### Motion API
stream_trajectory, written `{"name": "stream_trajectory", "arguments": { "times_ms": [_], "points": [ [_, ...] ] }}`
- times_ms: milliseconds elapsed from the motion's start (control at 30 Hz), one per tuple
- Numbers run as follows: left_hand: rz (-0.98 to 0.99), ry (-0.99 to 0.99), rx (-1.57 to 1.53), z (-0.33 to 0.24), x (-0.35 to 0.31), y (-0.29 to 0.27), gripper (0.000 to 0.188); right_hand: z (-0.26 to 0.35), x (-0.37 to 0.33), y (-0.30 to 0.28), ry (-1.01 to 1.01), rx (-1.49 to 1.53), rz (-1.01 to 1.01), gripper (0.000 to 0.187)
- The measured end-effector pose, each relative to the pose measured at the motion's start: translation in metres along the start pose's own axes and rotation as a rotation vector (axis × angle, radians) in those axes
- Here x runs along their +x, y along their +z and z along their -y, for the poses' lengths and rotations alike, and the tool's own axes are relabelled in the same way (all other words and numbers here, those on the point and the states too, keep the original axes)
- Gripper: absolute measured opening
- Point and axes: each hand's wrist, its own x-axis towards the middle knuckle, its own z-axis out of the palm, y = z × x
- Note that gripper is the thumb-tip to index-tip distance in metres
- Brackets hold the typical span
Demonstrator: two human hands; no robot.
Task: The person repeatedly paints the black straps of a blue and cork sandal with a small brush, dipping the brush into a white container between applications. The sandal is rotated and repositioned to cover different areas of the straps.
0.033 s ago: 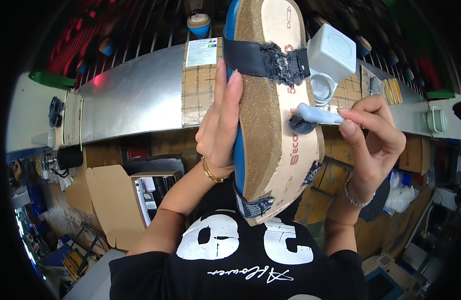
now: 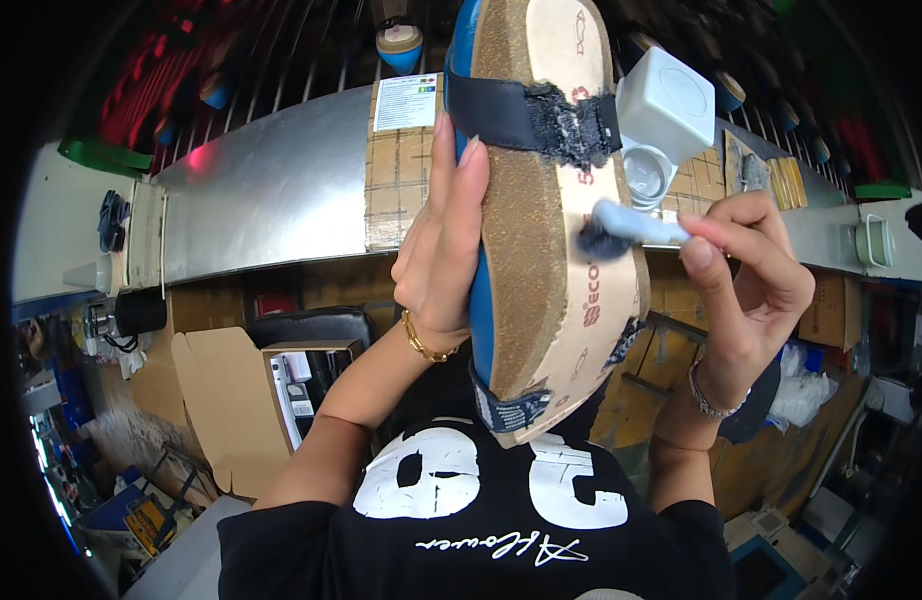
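My left hand (image 2: 439,240) grips a half-made sandal (image 2: 526,260) from its left side, fingers along the edge, underside facing up. The sandal has a brown cork body with a pale printed sole panel and sits on a blue shoe last (image 2: 464,45). A black strap (image 2: 486,113) wraps over it, its rough dark end lying on the panel. Between thumb and fingers, my right hand (image 2: 746,265) pinches a small brush (image 2: 631,225) with a pale blue handle. Its dark bristles are over the middle of the panel; motion blurs them, so contact is hard to tell.
Behind the sandal stands a white pot with a round cup (image 2: 666,105). A metal bench (image 2: 271,185) bears a taped cardboard piece (image 2: 396,190) with a printed sheet (image 2: 405,102). Lasts hang on a rack (image 2: 399,48) beyond. An open carton (image 2: 221,400) is at lower left.
The brush head has shifted slightly and is now blurred by motion. The sandal has moved a little to the right. Both hands keep their holds.
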Motion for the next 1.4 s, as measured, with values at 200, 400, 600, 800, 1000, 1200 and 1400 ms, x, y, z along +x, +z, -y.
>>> {"name": "stream_trajectory", "arguments": {
  "times_ms": [200, 400, 600, 800, 1000, 1200, 1400],
  "points": [
    [-0.109, -0.049, 0.051, 0.003, 0.0, -0.007, 0.059, 0.004, 0.012, 0.015, -0.157, -0.217, -0.115, 0.021],
    [-0.146, -0.063, 0.06, 0.005, 0.002, -0.007, 0.06, -0.001, 0.018, 0.009, -0.303, -0.262, -0.111, 0.024],
    [-0.186, -0.078, 0.068, 0.006, 0.006, -0.009, 0.06, -0.011, 0.023, -0.003, -0.303, -0.103, 0.063, 0.024],
    [-0.117, 0.05, 0.08, 0.002, 0.017, -0.006, 0.06, -0.008, 0.011, -0.007, -0.253, -0.089, 0.139, 0.024],
    [0.088, 0.159, 0.141, -0.007, 0.031, -0.004, 0.06, 0.003, -0.012, 0.003, -0.15, -0.053, 0.098, 0.027],
    [-0.175, 0.045, 0.166, 0.0, 0.026, -0.007, 0.06, 0.012, -0.022, 0.009, -0.211, -0.118, 0.085, 0.028],
    [-0.235, 0.039, 0.172, -0.002, 0.026, -0.008, 0.062, 0.001, 0.01, -0.005, -0.239, 0.073, 0.364, 0.022]
  ]
}}
